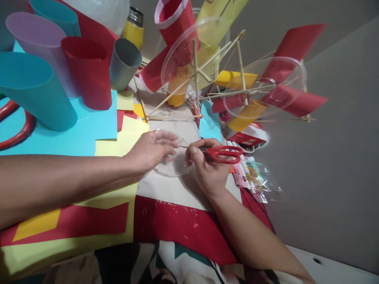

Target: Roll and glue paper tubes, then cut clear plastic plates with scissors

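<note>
A round clear plastic lid (177, 167) is in front of me over the pale board. My left hand (149, 152) holds it at its left side, the fingers reaching across toward its middle; part of the rim shows over them. In my right hand (209, 167) is a pair of scissors (226, 154) with red handles, gripped around the blades near the pivot. The blades look closed. Their thin tip points left, close to my left fingertips, at about the lid's middle; whether it pierces the plastic I cannot tell.
Behind stands a stick frame (171, 96) with clear discs and red and yellow paper tubes (296, 51). Several paper cylinders (85, 75) stand at left by red handles (28, 126). Coloured sheets (97, 221) lie under my left arm; a plastic bag (263, 183) lies right, near the wall.
</note>
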`<state>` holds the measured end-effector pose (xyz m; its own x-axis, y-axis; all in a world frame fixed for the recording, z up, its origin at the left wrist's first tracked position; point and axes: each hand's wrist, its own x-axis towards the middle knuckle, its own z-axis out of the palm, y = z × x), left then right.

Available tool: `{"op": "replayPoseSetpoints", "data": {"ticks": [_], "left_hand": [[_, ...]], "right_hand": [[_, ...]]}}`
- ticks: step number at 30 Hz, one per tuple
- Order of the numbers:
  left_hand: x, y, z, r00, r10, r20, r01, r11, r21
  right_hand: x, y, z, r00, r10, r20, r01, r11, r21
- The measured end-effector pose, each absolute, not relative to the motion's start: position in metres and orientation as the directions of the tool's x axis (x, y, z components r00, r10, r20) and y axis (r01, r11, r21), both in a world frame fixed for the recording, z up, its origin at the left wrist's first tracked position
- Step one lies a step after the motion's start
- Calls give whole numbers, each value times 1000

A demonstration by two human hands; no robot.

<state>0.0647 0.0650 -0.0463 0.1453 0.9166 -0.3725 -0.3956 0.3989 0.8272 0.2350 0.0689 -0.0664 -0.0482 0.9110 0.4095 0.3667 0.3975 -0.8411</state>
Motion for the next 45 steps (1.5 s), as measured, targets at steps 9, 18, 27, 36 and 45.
{"op": "replayPoseSetpoints", "data": {"ticks": [9,18,27,36,45], "left_hand": [[66,66,-47,142,919,-368,-384,394,835],[67,65,-52,125,935,-333,-347,356,868],[68,63,-50,95,937,-337,-302,349,887],[69,64,-54,64,946,-319,-268,324,907],[70,65,-56,32,932,-360,-214,359,909]], "right_hand": [[238,67,-68,-66,920,386,433,375,-820],[235,67,-66,-25,951,308,428,288,-856],[232,69,-54,-58,967,247,579,235,-781],[226,66,-45,-102,975,198,565,221,-795],[225,69,-45,-162,969,187,570,247,-784]]}}
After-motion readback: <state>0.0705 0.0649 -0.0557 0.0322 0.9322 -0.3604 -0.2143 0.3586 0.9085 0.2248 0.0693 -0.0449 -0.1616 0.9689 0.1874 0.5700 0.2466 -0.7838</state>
